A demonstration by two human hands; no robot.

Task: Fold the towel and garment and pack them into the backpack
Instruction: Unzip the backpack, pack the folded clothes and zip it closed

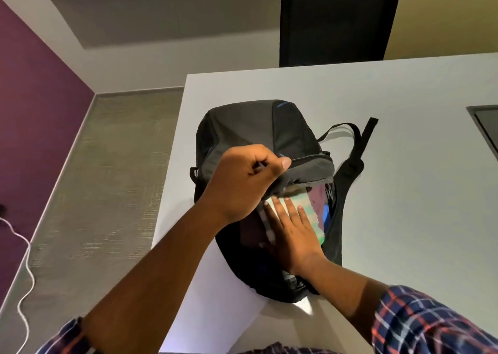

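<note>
Backpack (256, 130) lies on the surface (404, 219), packing underway: left hand (242, 181) grips its flap (310, 169) up; right hand (291, 235), fingers straight, presses the checked towel (314, 219) inside. Next, probably: push it fully in, then zip shut.

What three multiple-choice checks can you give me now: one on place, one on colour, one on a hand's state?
1. The backpack lies: A on a shelf; B on the table; C on a bed.
2. The chair behind the table is: A black; B red; C white.
3. The right hand: A pinches a zip; B hangs idle; C presses flat on the checked cloth in the backpack.
Key: B, white tabletop shows all round it; A, its back is dark throughout; C, straight fingers lie on the cloth.
</note>
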